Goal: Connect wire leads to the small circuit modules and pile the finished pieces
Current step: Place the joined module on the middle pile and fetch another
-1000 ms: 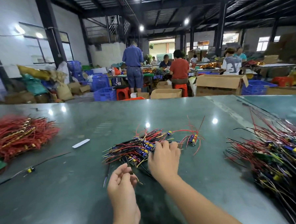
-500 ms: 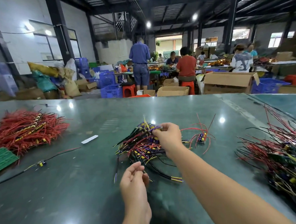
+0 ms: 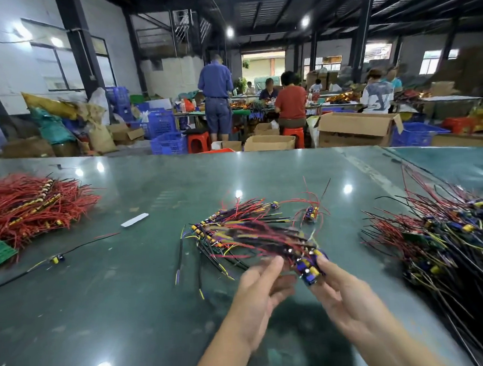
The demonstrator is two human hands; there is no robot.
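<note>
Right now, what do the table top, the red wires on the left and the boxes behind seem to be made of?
Table top: dark green, smooth and glossy, perhaps glass or a coated board; the ceiling lamps mirror in it.
Red wires: thin leads in a red sleeve, likely plastic insulation; they bend loosely in a heap.
Boxes: brown cardboard, matte, with open folded flaps.

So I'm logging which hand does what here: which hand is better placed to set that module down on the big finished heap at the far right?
Probably the right hand: it already pinches the module, and the heap lies on its side.
</note>
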